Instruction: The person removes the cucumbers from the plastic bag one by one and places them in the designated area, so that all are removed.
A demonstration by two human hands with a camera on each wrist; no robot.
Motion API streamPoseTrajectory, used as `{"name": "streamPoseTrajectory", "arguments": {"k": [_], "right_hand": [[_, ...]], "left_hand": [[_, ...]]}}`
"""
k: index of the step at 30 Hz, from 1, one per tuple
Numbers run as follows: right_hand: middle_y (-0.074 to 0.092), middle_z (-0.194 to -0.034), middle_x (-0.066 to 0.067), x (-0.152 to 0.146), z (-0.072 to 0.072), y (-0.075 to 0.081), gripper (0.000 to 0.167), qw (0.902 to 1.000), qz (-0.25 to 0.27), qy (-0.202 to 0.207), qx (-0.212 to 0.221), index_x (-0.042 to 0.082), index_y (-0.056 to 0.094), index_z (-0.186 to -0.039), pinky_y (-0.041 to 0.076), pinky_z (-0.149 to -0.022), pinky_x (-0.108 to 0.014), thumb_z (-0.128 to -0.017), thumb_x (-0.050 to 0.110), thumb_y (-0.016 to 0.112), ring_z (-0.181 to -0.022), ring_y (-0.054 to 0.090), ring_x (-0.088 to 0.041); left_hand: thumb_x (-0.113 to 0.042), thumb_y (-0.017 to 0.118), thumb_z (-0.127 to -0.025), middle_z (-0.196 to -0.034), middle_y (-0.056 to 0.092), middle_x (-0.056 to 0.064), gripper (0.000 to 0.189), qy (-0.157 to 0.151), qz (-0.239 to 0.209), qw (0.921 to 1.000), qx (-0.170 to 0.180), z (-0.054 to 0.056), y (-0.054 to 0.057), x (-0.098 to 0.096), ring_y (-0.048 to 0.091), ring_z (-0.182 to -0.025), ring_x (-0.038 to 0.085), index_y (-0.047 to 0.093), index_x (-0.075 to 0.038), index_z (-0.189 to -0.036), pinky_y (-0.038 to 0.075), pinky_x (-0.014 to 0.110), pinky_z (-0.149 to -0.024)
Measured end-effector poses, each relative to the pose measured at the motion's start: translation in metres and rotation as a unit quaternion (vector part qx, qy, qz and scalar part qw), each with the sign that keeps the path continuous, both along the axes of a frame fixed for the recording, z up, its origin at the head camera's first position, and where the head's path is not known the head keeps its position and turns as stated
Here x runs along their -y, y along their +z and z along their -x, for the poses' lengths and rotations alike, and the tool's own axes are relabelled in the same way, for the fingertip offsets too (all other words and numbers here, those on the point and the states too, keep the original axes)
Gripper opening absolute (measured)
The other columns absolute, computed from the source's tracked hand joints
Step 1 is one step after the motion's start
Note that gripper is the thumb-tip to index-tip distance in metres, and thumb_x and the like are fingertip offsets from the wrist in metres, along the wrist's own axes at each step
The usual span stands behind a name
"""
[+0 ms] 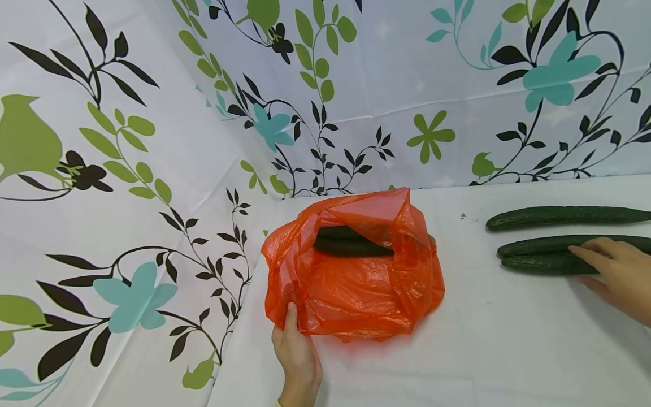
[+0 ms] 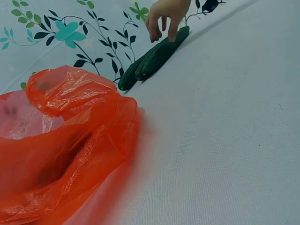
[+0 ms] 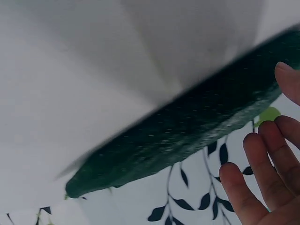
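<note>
An orange plastic bag (image 1: pixel 351 294) lies on its side with its mouth facing the near side; dark green cucumbers (image 1: pixel 353 247) show inside. My left hand (image 1: pixel 299 362) pinches the bag's near left rim between thumb and fingers, partly covered by the film. To the right, two cucumbers (image 1: pixel 534 264) lie side by side, and my right hand (image 1: pixel 617 274) is over them. In the right wrist view its fingers (image 3: pixel 267 171) are spread beside a cucumber (image 3: pixel 187 126), not wrapped round it. The left wrist view shows the right hand (image 2: pixel 168 16) reaching down from above.
Another cucumber (image 1: pixel 564 217) lies behind the pair, running out of the head view at the right. A white cloth (image 1: pixel 407 373) covers the table. Patterned fabric (image 1: pixel 386 73) with leaves and birds hangs behind and at the left.
</note>
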State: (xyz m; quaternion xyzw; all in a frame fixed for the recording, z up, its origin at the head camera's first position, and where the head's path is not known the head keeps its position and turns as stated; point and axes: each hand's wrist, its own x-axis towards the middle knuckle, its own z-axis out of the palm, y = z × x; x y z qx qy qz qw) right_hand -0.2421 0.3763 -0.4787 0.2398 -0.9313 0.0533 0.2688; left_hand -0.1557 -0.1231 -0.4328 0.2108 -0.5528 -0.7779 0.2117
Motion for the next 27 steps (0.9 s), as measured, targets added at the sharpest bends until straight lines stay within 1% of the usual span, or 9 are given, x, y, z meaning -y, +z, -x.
{"name": "streamPoseTrajectory", "arguments": {"k": [4,7,10,14,19,22,24,25,27], "right_hand": [[0.057,-0.101,-0.028,0.015,-0.001,0.014,0.107,0.9999,-0.003,0.014,-0.006,-0.012,0.067,-0.107,0.051,-0.063,-0.057,-0.094,0.068,-0.004,-0.079,0.059,-0.046],[0.06,-0.1,-0.027,0.031,-0.002,0.025,0.106,0.9998,-0.002,0.021,-0.001,-0.01,0.068,-0.109,0.053,-0.064,-0.056,-0.095,0.069,-0.001,-0.08,0.061,-0.044],[0.062,-0.104,-0.026,0.048,-0.005,0.036,0.106,0.9994,-0.003,0.018,0.029,-0.006,0.068,-0.115,0.054,-0.068,-0.057,-0.093,0.072,-0.001,-0.084,0.063,-0.044],[0.064,-0.11,-0.024,0.072,-0.007,0.05,0.105,0.9977,-0.001,0.024,0.063,0.0,0.068,-0.119,0.056,-0.069,-0.058,-0.09,0.075,0.001,-0.085,0.066,-0.041],[0.066,-0.116,-0.02,0.102,-0.006,0.064,0.097,0.9947,0.015,0.059,0.083,0.005,0.07,-0.122,0.057,-0.073,-0.058,-0.092,0.075,0.009,-0.09,0.068,-0.038],[0.066,-0.119,-0.018,0.12,-0.006,0.071,0.089,0.9911,0.033,0.086,0.096,0.008,0.069,-0.125,0.057,-0.076,-0.056,-0.093,0.073,0.016,-0.096,0.068,-0.037],[0.067,-0.12,-0.015,0.132,-0.006,0.075,0.082,0.9884,0.038,0.101,0.107,0.01,0.068,-0.127,0.058,-0.078,-0.055,-0.094,0.071,0.024,-0.1,0.068,-0.036],[0.067,-0.12,-0.014,0.138,-0.006,0.077,0.076,0.987,0.039,0.108,0.112,0.011,0.068,-0.128,0.058,-0.079,-0.055,-0.095,0.069,0.033,-0.101,0.068,-0.035],[0.067,-0.119,-0.01,0.149,-0.007,0.081,0.061,0.9849,0.037,0.118,0.121,0.012,0.068,-0.128,0.058,-0.081,-0.054,-0.096,0.061,0.055,-0.102,0.067,-0.033]], "left_hand": [[-0.027,0.043,-0.109,-0.143,0.045,0.009,0.044,0.001,-0.001,1.0,0.0,0.0,0.0,0.0,0.046,-0.127,0.027,0.037,-0.005,-0.146,0.046,0.029,-0.105],[-0.027,0.043,-0.109,-0.143,0.045,0.009,0.044,0.003,0.001,1.0,0.004,0.0,0.0,0.0,0.046,-0.127,0.027,0.037,-0.005,-0.147,0.046,0.029,-0.104],[-0.027,0.043,-0.109,-0.143,0.045,0.009,0.044,0.004,0.006,0.9999,0.009,0.001,-0.001,0.0,0.046,-0.128,0.027,0.036,-0.005,-0.147,0.047,0.028,-0.104],[-0.026,0.042,-0.11,-0.143,0.044,0.008,0.043,0.005,0.007,0.9999,0.012,0.001,-0.003,0.0,0.046,-0.128,0.026,0.035,-0.005,-0.147,0.047,0.028,-0.103],[-0.026,0.043,-0.109,-0.143,0.044,0.008,0.043,0.004,0.005,0.9999,0.008,0.001,-0.003,0.001,0.046,-0.128,0.026,0.035,-0.006,-0.147,0.047,0.028,-0.103],[-0.027,0.044,-0.109,-0.143,0.045,0.009,0.044,0.004,0.006,0.9999,0.008,0.001,-0.003,0.002,0.046,-0.128,0.027,0.035,-0.005,-0.147,0.047,0.028,-0.103],[-0.027,0.044,-0.109,-0.143,0.045,0.009,0.044,0.003,0.006,1.0,0.007,0.001,-0.004,0.002,0.046,-0.128,0.027,0.035,-0.005,-0.146,0.047,0.028,-0.103],[-0.027,0.044,-0.109,-0.143,0.045,0.009,0.044,0.002,0.005,1.0,0.006,0.001,-0.004,0.002,0.046,-0.128,0.027,0.035,-0.005,-0.147,0.047,0.028,-0.103],[-0.027,0.043,-0.109,-0.143,0.044,0.009,0.044,0.001,0.004,1.0,0.006,0.0,-0.004,0.003,0.046,-0.128,0.027,0.036,-0.005,-0.146,0.047,0.028,-0.103]]}}
